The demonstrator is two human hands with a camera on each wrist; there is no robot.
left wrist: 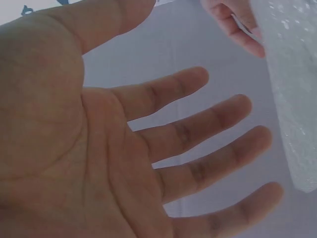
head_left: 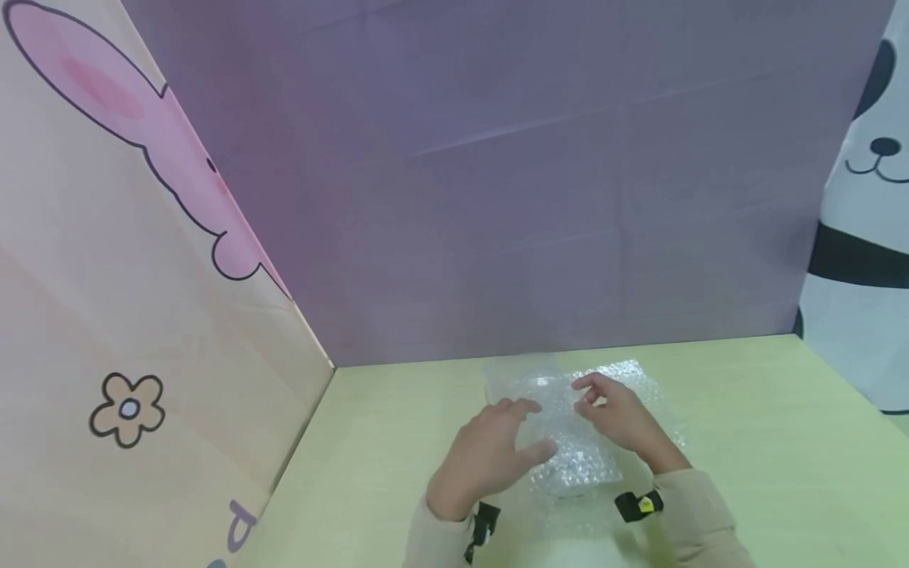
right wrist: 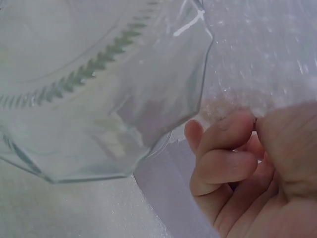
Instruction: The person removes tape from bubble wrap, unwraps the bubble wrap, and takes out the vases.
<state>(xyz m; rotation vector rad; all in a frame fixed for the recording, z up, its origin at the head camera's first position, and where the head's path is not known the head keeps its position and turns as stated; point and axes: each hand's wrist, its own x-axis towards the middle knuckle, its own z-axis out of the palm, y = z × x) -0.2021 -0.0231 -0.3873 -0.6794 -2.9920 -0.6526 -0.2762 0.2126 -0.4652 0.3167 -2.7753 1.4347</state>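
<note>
right wrist view: a glass dish [right wrist: 158,99], likely slick and brittle, sits amid bubble wrap [right wrist: 277,54] the curled right hand [head_left: 621,414] pinches; left hand [head_left: 486,450] spreads, holding nothing. best cradled by opposite sides.

Clear bubble wrap [head_left: 584,464], yellow-green table [head_left: 376,442]

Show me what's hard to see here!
Clear, many-sided glass vessel: right wrist view, picture's top and left edges cut it off.
Right hand: right wrist view, its curled fingers hide whether it grips the clear plastic bubble wrap.
Black-and-white printed panda: head view, right edge cuts it.
</note>
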